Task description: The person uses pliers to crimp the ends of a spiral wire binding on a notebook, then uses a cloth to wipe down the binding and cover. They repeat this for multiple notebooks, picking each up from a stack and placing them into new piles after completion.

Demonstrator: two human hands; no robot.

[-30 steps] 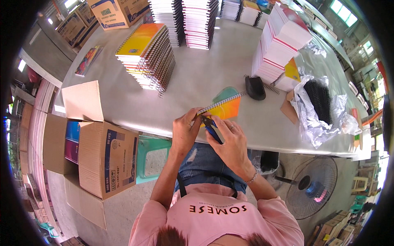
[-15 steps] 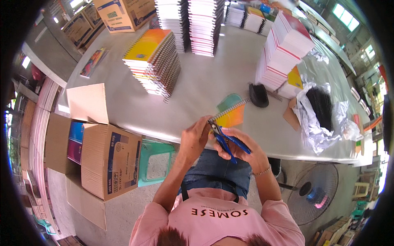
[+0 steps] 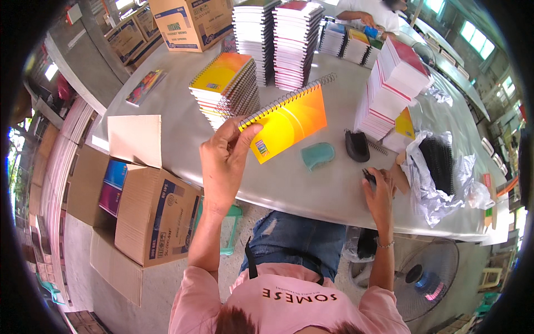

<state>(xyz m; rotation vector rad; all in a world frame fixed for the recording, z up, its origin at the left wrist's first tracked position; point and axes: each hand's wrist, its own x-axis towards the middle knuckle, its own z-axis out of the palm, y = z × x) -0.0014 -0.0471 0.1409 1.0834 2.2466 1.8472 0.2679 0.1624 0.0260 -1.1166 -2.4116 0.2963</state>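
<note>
My left hand (image 3: 227, 158) is raised over the table's near edge, thumb and fingers pinching one end of a yellow and orange spiral notebook (image 3: 295, 125). The notebook is tilted, its wire coil along the upper edge, with loose coil jutting past the far end. On the tabletop to the right, my right hand (image 3: 380, 192) is closed round pliers (image 3: 369, 176); their dark jaws show and their handles are hidden under the hand. Between the hands lies a small teal curved piece (image 3: 317, 156). Just beyond my right hand sits a black curved holder (image 3: 356, 146).
Stacked spiral notebooks (image 3: 222, 80) stand left of centre, taller stacks (image 3: 292, 47) behind. Unbound stacks (image 3: 384, 94) and silver wrapping with black coils (image 3: 439, 167) are at right. An open carton (image 3: 158, 217) stands left; a fan (image 3: 425, 278), lower right. A co-worker's hand (image 3: 367, 19) is far back.
My left hand has lifted the notebook up and left, away from the pliers. My right hand has carried the pliers right and down to the tabletop. A co-worker has come into view.
</note>
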